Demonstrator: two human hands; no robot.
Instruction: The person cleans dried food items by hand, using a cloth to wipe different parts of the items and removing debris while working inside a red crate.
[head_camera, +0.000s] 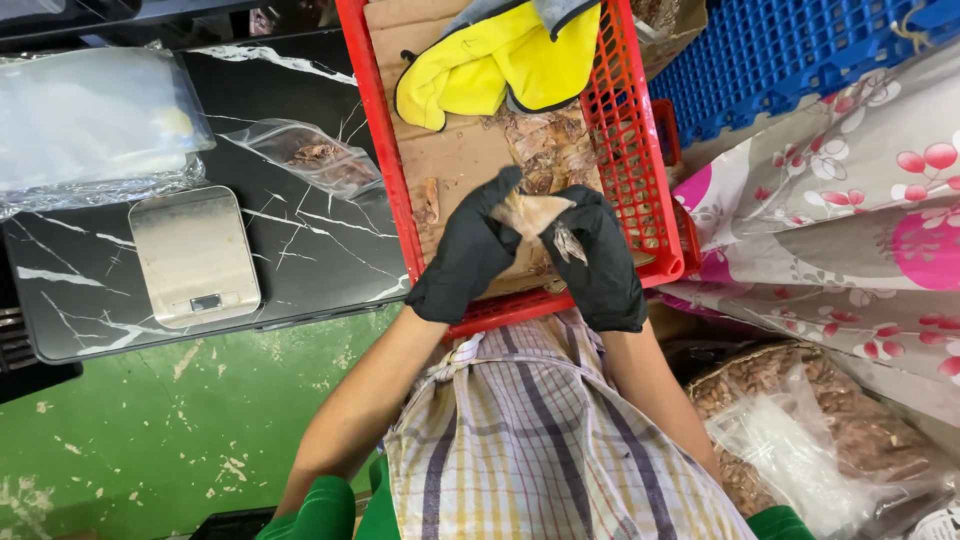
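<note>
Both gloved hands (540, 250) pinching a dried fish (530, 213), above red crate (395, 170) near edge, scale (193, 255) well apart

You've got a worn green-painted concrete floor (150, 440) and a low black marble-patterned table (300, 240); flowered pink-and-grey cloth (850, 200) on your right.

Both gloved hands, left hand (470, 255) and right hand (600, 260), meet over the red plastic crate (375, 120); the steel kitchen scale (195, 255) lies at nine o'clock, the clear bag of dried bits (820, 440) at four.
</note>
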